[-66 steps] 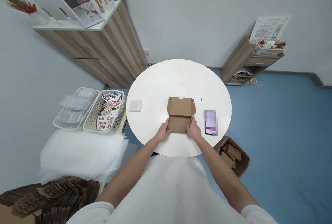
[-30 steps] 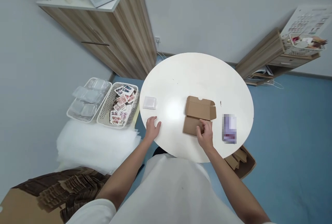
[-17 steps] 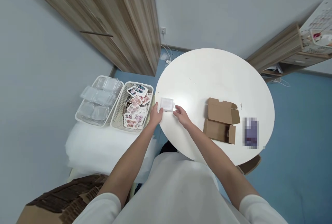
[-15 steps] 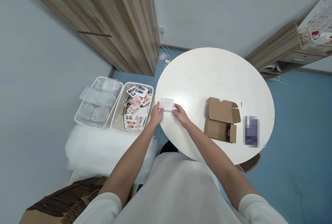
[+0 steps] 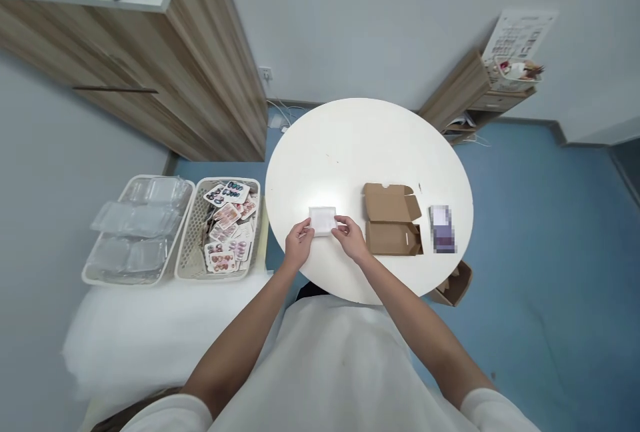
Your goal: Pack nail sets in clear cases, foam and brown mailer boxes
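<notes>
A flat, translucent case (image 5: pixel 323 221) is held at opposite sides by the fingers (image 5: pixel 303 225) of the left hand (image 5: pixel 299 245) and right hand (image 5: pixel 353 241), closed on its edges, at the near side of the table (image 5: pixel 360 139); an open cardboard box (image 5: pixel 390 203) is seen to the right.

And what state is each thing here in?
Pale case, held; shut or not, unclear
Left grip, closed on case
Right grip, closed on case
Cardboard box, lid open
Phone, flat, screen pixelated
Left basket, piled with clear packs
Right basket, holding printed cards
Floor carton, open
</notes>
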The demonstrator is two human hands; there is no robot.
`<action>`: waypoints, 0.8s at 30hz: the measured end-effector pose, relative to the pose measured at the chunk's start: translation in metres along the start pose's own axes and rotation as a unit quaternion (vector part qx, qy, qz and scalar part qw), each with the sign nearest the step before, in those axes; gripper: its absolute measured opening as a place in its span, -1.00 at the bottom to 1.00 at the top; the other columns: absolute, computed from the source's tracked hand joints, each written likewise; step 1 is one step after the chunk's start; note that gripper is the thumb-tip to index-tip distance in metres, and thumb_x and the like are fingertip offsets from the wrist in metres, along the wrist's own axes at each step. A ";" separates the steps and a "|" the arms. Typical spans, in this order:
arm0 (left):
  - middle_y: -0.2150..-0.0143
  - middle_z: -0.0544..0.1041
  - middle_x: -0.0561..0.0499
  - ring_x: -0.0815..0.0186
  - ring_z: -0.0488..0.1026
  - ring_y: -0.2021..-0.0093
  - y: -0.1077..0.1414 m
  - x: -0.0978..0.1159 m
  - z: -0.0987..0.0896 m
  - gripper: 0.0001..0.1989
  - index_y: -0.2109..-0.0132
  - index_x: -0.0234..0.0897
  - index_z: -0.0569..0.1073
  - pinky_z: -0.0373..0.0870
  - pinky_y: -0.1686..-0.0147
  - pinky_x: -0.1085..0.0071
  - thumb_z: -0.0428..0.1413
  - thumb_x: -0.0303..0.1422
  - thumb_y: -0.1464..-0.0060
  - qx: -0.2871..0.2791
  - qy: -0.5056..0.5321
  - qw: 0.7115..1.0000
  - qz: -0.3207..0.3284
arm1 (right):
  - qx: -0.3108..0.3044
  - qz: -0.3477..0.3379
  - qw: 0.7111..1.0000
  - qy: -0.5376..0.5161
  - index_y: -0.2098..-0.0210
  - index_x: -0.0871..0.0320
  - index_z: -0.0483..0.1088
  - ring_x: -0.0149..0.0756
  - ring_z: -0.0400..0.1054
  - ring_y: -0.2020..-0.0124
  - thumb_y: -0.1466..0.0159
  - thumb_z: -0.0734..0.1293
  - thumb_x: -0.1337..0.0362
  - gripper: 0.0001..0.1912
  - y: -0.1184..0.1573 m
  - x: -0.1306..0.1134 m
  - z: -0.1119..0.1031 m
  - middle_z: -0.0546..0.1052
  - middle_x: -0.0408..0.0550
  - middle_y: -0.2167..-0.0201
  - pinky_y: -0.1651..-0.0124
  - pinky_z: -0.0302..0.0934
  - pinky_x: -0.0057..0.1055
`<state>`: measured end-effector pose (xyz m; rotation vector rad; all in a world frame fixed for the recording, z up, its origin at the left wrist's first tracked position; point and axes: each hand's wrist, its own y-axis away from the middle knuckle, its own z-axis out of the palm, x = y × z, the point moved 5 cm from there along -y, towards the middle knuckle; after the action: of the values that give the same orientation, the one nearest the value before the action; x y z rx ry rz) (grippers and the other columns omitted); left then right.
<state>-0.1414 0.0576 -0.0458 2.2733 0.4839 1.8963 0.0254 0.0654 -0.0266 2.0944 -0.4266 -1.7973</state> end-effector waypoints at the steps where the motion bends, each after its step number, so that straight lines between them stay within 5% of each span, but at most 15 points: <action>1: 0.09 0.41 -0.10 0.31 0.37 0.14 0.005 0.008 0.010 -0.61 0.00 -0.30 0.36 0.37 0.14 0.34 0.03 -0.30 0.01 -0.016 0.003 1.000 0.017 | 0.018 -0.013 1.000 0.007 0.13 0.09 0.28 -0.36 0.33 0.33 -0.02 0.27 0.23 -0.61 0.006 -0.001 -0.013 0.42 -0.11 0.33 0.24 0.24 -0.36; 7: 0.04 0.35 -0.08 0.35 0.37 0.16 0.036 0.046 0.078 -0.61 -0.02 -0.24 0.33 0.39 0.15 0.37 0.01 -0.27 -0.02 -0.125 -0.032 0.986 0.105 | 0.085 -0.053 0.993 0.055 0.18 0.13 0.27 -0.33 0.36 0.33 -0.02 0.26 0.24 -0.66 0.037 0.001 -0.094 0.43 -0.05 0.28 0.27 0.27 -0.34; 13: 0.02 0.35 -0.11 0.29 0.38 0.14 0.058 0.053 0.143 -0.55 -0.07 -0.25 0.27 0.35 0.12 0.32 0.00 -0.21 -0.03 -0.192 -0.119 0.969 0.104 | 0.095 -0.046 0.989 0.105 0.22 0.13 0.27 -0.32 0.38 0.38 0.00 0.26 0.26 -0.69 0.045 0.026 -0.161 0.43 -0.04 0.23 0.33 0.26 -0.33; 17: 0.04 0.37 -0.14 0.23 0.38 0.13 0.063 0.046 0.171 -0.50 -0.11 -0.28 0.22 0.32 0.14 0.30 -0.01 -0.18 -0.03 -0.204 -0.195 0.955 0.086 | 0.084 -0.045 0.982 0.163 0.22 0.12 0.26 -0.38 0.36 0.44 0.00 0.24 0.32 -0.69 0.038 0.045 -0.181 0.41 -0.08 0.24 0.28 0.24 -0.31; 24: -0.05 0.29 -0.23 0.11 0.26 -0.05 0.069 0.038 0.193 -0.51 -0.04 -0.35 0.27 0.20 0.02 0.26 0.00 -0.16 0.00 -0.205 -0.331 0.918 0.078 | 0.010 -0.074 0.959 0.274 0.24 0.14 0.28 -0.37 0.30 0.41 -0.03 0.19 0.41 -0.73 0.019 0.063 -0.178 0.38 -0.08 0.27 0.25 0.19 -0.32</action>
<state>0.0635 0.0244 -0.0267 2.4866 -0.1766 1.0119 0.2108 0.0320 -0.0492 2.5657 -0.1398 -1.1938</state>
